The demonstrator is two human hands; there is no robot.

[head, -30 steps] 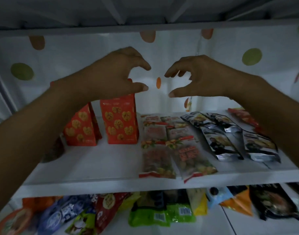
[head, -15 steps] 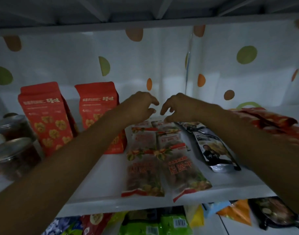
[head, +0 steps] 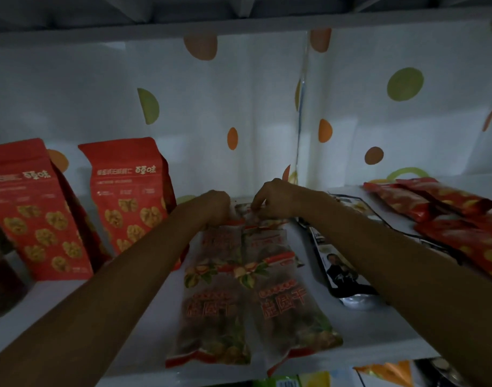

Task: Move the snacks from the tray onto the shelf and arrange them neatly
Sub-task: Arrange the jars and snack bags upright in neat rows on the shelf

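On the white shelf (head: 144, 328) several clear snack packets with red lettering lie flat in two rows (head: 247, 297). Both arms reach deep over them. My left hand (head: 215, 205) and my right hand (head: 272, 199) sit at the rearmost packets (head: 246, 215), fingers curled down and pinching the packets' top edges. The fingertips are partly hidden in the dim light. Two upright red walnut bags (head: 127, 196) stand to the left. Dark silver packets (head: 342, 272) lie to the right, partly under my right forearm.
Red snack packs (head: 440, 202) are piled at the far right of the shelf. A dark jar (head: 2, 275) stands at the left edge. A dotted white sheet (head: 239, 107) backs the shelf. More packets (head: 387, 372) show on the level below.
Both hands came down from mid-air and reached farther back, landing on the rearmost clear packets. The view moved closer and lower, and the scene grew darker.
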